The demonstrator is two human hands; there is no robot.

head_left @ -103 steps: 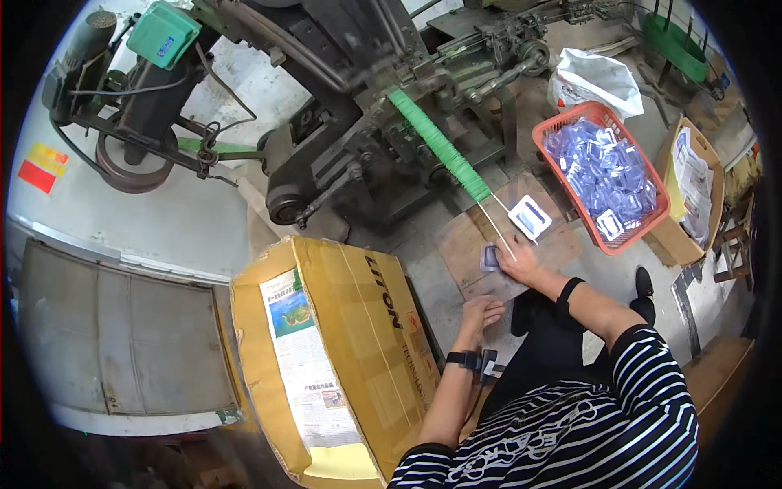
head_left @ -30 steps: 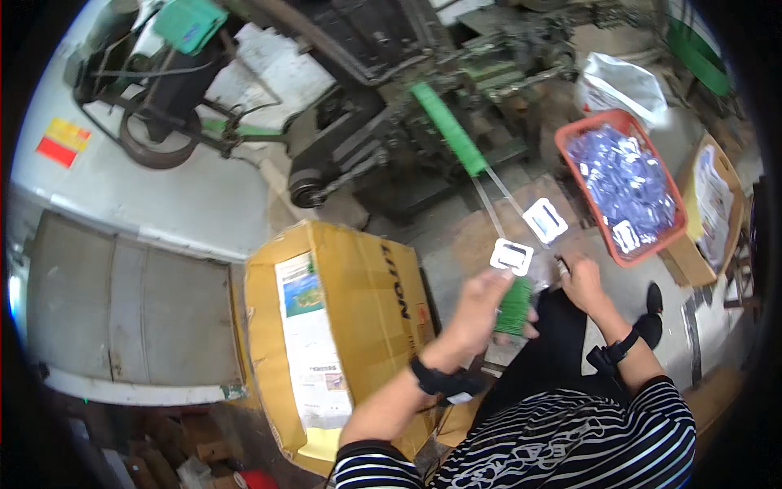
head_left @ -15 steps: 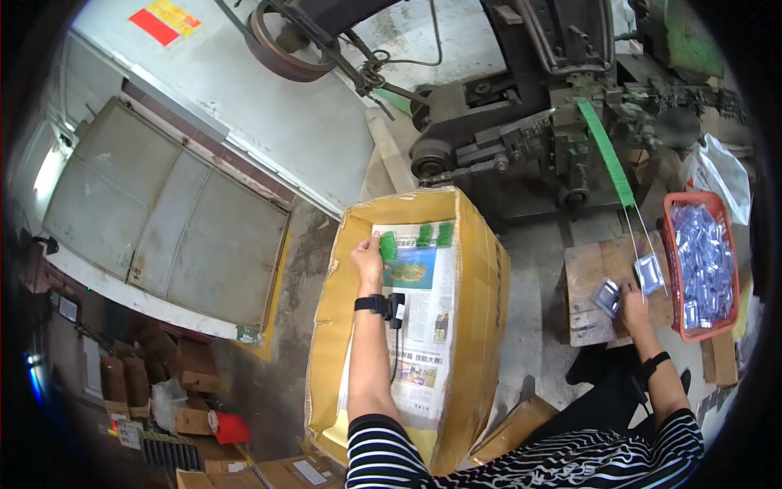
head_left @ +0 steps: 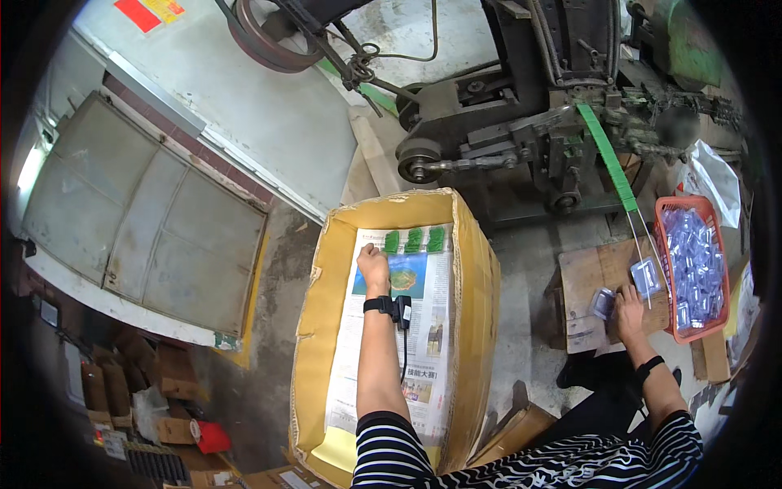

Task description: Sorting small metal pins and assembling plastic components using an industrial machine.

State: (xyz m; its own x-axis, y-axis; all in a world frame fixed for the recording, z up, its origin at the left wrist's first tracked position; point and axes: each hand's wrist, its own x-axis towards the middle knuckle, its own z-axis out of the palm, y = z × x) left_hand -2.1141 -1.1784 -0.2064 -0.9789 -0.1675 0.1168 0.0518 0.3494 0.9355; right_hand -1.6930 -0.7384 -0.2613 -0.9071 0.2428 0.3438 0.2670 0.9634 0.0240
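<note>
Might skew 3 green, ridged, rectangular, plastic-looking bundles (head_left: 414, 240) ahead-right of curled left hand (head_left: 373, 265) by brushing past; cannot tell its grip or that of right hand (head_left: 628, 313).

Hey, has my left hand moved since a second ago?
Yes. Your left hand went left: from right of the open cardboard box to inside it, at the far end of the newspaper.
</note>
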